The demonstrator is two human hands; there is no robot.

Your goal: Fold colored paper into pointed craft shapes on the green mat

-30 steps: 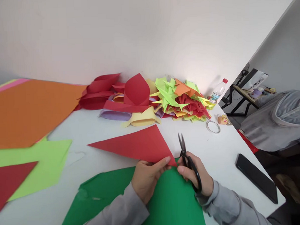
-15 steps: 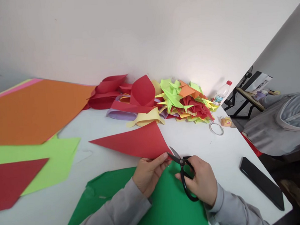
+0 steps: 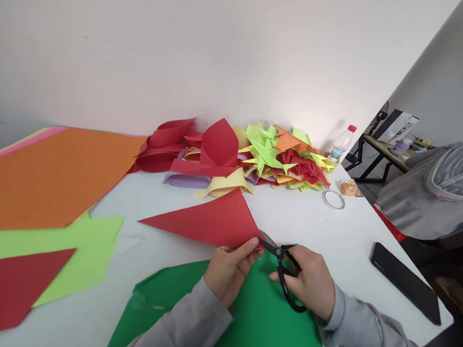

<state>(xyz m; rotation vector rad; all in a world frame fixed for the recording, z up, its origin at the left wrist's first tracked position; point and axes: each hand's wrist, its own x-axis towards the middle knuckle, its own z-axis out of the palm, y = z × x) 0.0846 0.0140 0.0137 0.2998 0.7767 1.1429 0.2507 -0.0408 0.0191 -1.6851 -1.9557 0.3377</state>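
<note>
My left hand [image 3: 230, 268] pinches the near corner of a folded red paper triangle [image 3: 212, 220] that lies on the white table [image 3: 302, 219]. My right hand [image 3: 311, 280] grips black scissors [image 3: 282, 263], fingers through the handles. The blades are open and point left, with their tips at the red triangle's corner right beside my left fingertips. Under both hands lies a large green sheet [image 3: 256, 315].
A heap of folded coloured paper shapes [image 3: 249, 155] lies by the wall. Orange [image 3: 51, 173], lime [image 3: 81, 249] and red [image 3: 17, 285] sheets lie left. A tape roll [image 3: 334, 199], a snack packet [image 3: 348, 188], a bottle [image 3: 341, 143] and a black phone [image 3: 405, 281] are right. A person in grey [image 3: 427, 190] sits beyond the table edge.
The scissors swung from pointing away, blades together, to pointing left with blades open at the red triangle's corner. My right hand moved slightly toward my left; the left kept its pinch.
</note>
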